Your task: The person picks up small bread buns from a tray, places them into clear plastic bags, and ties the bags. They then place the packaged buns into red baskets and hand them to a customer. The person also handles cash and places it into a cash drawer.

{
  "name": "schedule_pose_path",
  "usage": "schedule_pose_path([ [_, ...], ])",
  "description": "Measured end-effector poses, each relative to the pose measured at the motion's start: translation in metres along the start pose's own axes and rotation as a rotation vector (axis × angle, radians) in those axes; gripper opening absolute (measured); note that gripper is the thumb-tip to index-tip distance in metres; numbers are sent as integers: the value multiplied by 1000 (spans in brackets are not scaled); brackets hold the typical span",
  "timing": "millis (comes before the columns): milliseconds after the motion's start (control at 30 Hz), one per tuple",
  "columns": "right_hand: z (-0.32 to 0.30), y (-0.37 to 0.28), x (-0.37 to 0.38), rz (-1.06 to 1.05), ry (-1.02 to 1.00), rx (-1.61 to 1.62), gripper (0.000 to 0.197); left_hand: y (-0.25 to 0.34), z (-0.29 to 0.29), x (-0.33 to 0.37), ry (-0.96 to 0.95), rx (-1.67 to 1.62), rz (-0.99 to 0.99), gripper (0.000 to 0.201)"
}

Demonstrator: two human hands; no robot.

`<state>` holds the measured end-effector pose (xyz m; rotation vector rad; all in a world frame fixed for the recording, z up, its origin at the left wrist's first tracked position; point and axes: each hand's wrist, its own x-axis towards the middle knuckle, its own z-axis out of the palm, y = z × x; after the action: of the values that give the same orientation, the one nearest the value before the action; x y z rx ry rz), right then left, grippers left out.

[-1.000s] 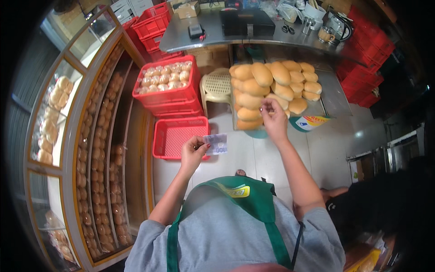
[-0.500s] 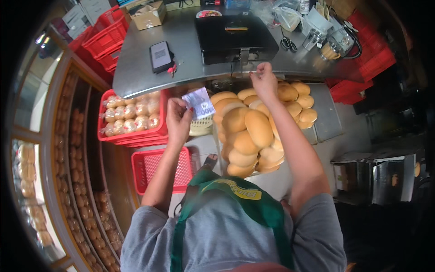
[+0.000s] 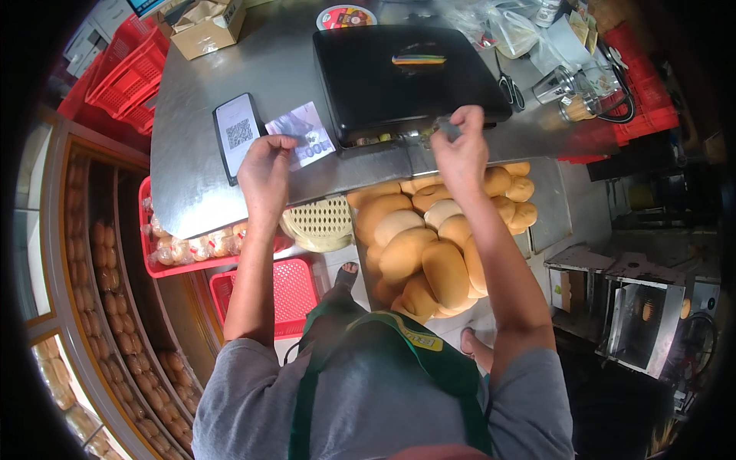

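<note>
My left hand [image 3: 264, 169] pinches a purple banknote [image 3: 313, 143] between thumb and fingers, just above the metal counter and beside the phone [image 3: 239, 132], whose screen displays a square code. At the front of a black metal box [image 3: 406, 84], my right hand [image 3: 462, 149] closes on its grey latch [image 3: 447, 130]. The box's lid is raised a little, and a narrow gap along its front edge gives a glimpse of what look like coins [image 3: 376, 139]. Several coloured strips [image 3: 418, 60] lie on the lid.
Below the counter edge [image 3: 307, 184] sits a heap of bread buns [image 3: 429, 261]. Packed buns [image 3: 195, 249] fill a red crate at left, near another red basket [image 3: 280, 295]. Scissors [image 3: 510, 88] and glass jars [image 3: 553, 86] stand right of the box. A cardboard box [image 3: 207, 31] is at far left.
My left hand has carried the banknote forward and left, over the counter beside the phone. My right hand has reached the black box's latch, and the lid has come up slightly.
</note>
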<state>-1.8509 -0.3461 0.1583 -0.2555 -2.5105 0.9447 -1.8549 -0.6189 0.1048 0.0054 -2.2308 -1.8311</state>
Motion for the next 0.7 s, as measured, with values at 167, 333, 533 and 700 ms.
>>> schedule_pose_path([
  [167, -19, -36, 77, -227, 173, 95, 36, 7, 14, 53, 78, 199, 233, 18],
  [333, -25, -91, 148, -282, 153, -509, 39, 35, 54, 112, 79, 477, 517, 24],
  [533, -5, -99, 198, -347, 195, -537, 43, 30, 106, 170, -47, 745, 595, 23],
  [700, -13, -106, 199, -403, 83, -426, 49, 54, 149, 172, -298, 799, 568, 14],
])
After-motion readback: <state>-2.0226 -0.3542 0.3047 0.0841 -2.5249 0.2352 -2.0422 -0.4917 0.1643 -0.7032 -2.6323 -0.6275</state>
